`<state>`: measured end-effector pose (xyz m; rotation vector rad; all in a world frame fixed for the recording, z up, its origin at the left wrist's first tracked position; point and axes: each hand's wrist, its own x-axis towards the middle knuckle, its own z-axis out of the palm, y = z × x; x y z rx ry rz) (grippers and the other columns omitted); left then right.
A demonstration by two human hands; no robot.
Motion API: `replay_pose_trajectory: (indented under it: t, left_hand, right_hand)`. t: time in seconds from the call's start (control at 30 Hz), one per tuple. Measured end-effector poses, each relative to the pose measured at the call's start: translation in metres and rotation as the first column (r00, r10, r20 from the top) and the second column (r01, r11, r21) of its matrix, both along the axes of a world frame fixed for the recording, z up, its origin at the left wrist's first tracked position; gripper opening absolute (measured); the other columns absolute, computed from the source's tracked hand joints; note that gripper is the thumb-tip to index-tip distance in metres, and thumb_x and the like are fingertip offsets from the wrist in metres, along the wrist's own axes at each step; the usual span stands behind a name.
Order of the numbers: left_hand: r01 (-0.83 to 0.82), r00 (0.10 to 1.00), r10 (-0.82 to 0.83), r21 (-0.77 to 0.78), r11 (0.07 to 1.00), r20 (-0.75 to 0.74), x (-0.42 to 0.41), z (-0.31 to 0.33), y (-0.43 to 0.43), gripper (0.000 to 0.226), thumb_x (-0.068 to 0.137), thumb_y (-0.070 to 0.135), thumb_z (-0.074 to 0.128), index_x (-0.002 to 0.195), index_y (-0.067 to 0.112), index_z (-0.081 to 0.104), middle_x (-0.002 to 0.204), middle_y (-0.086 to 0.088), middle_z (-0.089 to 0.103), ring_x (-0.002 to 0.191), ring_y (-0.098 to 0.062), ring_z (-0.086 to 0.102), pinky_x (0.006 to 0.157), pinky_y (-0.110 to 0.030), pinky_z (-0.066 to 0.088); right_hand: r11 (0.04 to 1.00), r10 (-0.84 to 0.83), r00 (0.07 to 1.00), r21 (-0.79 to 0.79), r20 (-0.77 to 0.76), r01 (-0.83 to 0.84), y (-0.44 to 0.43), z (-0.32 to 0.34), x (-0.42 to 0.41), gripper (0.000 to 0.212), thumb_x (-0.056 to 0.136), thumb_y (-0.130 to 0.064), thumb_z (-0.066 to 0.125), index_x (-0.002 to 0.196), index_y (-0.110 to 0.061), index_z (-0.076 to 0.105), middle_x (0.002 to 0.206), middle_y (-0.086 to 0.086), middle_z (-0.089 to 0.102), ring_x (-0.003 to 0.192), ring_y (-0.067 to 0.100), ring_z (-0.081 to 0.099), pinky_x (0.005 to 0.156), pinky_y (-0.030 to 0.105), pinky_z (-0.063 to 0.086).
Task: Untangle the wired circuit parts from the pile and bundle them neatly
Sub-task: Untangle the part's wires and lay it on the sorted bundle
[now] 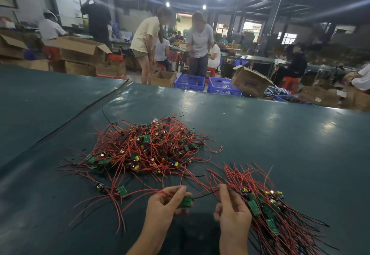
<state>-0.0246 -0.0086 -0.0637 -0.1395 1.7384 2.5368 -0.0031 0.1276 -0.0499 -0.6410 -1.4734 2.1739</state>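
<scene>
1. Between the hands: one green board (185, 201), gripped in the curled fingers of the left hand (166, 200). A red lead runs off to the left, and a black wire (204, 195) crosses to the right hand (232, 212).
2. Right hand: fingers bent, pinching wire at the near edge of the bundle (266, 204). The hands are apart but close, joined by that wire.
3. Ahead of both hands: the pile (148, 146), a dense knot of red and black leads with boards and capacitors, on the tabletop (280, 134). By its size, most of the sorting remains.
4. Just right of the right hand, touching it: the bundle, with boards lying roughly in line and leads fanned out at both ends.
5. Left of the left hand: a stray board (122, 190) with loose leads, lying clear of the pile.
6. Risks, as judged:
   - A red lead trails from the pile toward the hands. If it is snagged, a pull could drag the knot along or strain a solder joint.
   - The black wire crosses the bundle's edge and could hook its leads, undoing the order there.
   - The unbound bundle could splay.
7. Not made out:
   - Which wire the right hand pinches, and whether it belongs to the held board.
   - The board's lower half, behind the left fingers.
   - The bundle's near end, cut off at the frame.
   - Any tie or band.
</scene>
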Motion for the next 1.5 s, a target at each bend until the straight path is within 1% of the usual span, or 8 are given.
replay_pose_trajectory:
  t: [0.2,0.53,0.63,0.83,1.03,1.23,1.37,1.5]
  left_hand:
    - [0.075,0.989,-0.094,-0.156,0.985,-0.114,0.001,-0.001,-0.001,0.006,0.082,0.013,0.072,0.084,0.015,0.077,0.083,-0.01,0.075,0.074,-0.021,0.072,0.06,-0.024,0.055]
    - [0.156,0.955,-0.235,-0.372,0.915,-0.179,0.004,0.001,-0.001,0.021,0.08,0.041,0.067,0.073,0.023,0.076,0.062,-0.007,0.07,0.057,-0.014,0.065,0.057,-0.023,0.05]
    - [0.116,0.948,-0.22,-0.393,0.912,-0.231,0.005,0.001,0.0,0.028,0.086,0.037,0.069,0.065,0.019,0.071,0.058,-0.007,0.067,0.054,-0.015,0.063,0.058,-0.027,0.05]
    - [0.093,0.947,-0.182,-0.315,0.944,-0.266,0.001,0.012,-0.007,0.036,0.08,0.045,0.074,0.058,0.016,0.069,0.053,-0.007,0.063,0.051,-0.017,0.059,0.057,-0.028,0.05]
    - [-0.035,0.997,0.031,-0.055,0.998,-0.074,0.002,0.015,-0.009,0.027,0.069,0.039,0.069,0.054,0.017,0.067,0.056,-0.008,0.06,0.05,-0.016,0.057,0.048,-0.026,0.046]
    - [-0.129,0.983,0.089,0.252,0.959,0.162,-0.004,0.015,-0.013,0.033,0.071,0.038,0.067,0.081,0.007,0.063,0.062,-0.005,0.067,0.046,-0.011,0.061,0.041,-0.021,0.051]
    - [-0.021,0.989,-0.029,0.332,0.943,0.146,-0.006,0.02,-0.015,0.037,0.078,0.048,0.054,0.073,0.012,0.06,0.059,-0.004,0.059,0.043,-0.013,0.053,0.038,-0.023,0.045]
    - [0.269,0.945,-0.309,0.287,0.919,0.104,-0.002,0.021,-0.009,0.055,0.093,0.046,0.043,0.049,0.016,0.058,0.048,-0.004,0.044,0.037,-0.015,0.042,0.039,-0.022,0.038]
  right_hand:
    - [0.916,0.275,0.96,0.288,0.059,-0.28,-0.026,-0.003,0.006,0.022,0.088,-0.012,0.069,0.07,-0.02,0.079,0.071,0.003,0.074,0.066,0.012,0.069,0.059,0.017,0.053]
    - [0.935,0.239,0.97,0.259,0.035,-0.24,-0.021,-0.002,0.003,0.028,0.089,-0.011,0.069,0.064,-0.02,0.079,0.067,0.004,0.073,0.063,0.01,0.068,0.058,0.019,0.053]
    - [0.979,0.151,0.986,0.131,0.064,-0.158,-0.014,-0.003,0.002,0.021,0.088,-0.016,0.07,0.069,-0.02,0.079,0.05,-0.002,0.056,0.048,0.012,0.049,0.049,0.023,0.042]
    - [0.978,-0.065,0.998,-0.199,0.0,0.064,0.019,0.009,0.002,0.016,0.091,-0.013,0.066,0.079,-0.005,0.073,0.049,-0.005,0.04,0.038,0.003,0.026,0.033,0.017,0.022]
    - [0.994,-0.071,0.993,-0.093,-0.099,0.062,0.011,0.011,0.007,0.015,0.09,-0.015,0.065,0.082,-0.005,0.072,0.044,-0.008,0.036,0.037,0.003,0.023,0.035,0.016,0.023]
    - [0.982,0.175,0.947,-0.024,-0.268,-0.188,0.001,0.014,0.012,0.025,0.078,-0.035,0.063,0.075,-0.015,0.077,0.06,0.001,0.058,0.04,0.005,0.034,0.037,0.016,0.028]
    - [0.965,0.247,0.936,-0.03,-0.253,-0.262,0.001,0.011,0.013,0.051,0.081,-0.054,0.049,0.086,-0.012,0.078,0.063,0.002,0.057,0.042,0.006,0.037,0.037,0.017,0.029]
    - [0.915,0.395,0.915,0.128,-0.088,-0.383,-0.01,0.008,0.013,0.046,0.081,-0.051,0.051,0.084,-0.015,0.079,0.058,0.002,0.055,0.044,0.009,0.039,0.041,0.019,0.032]
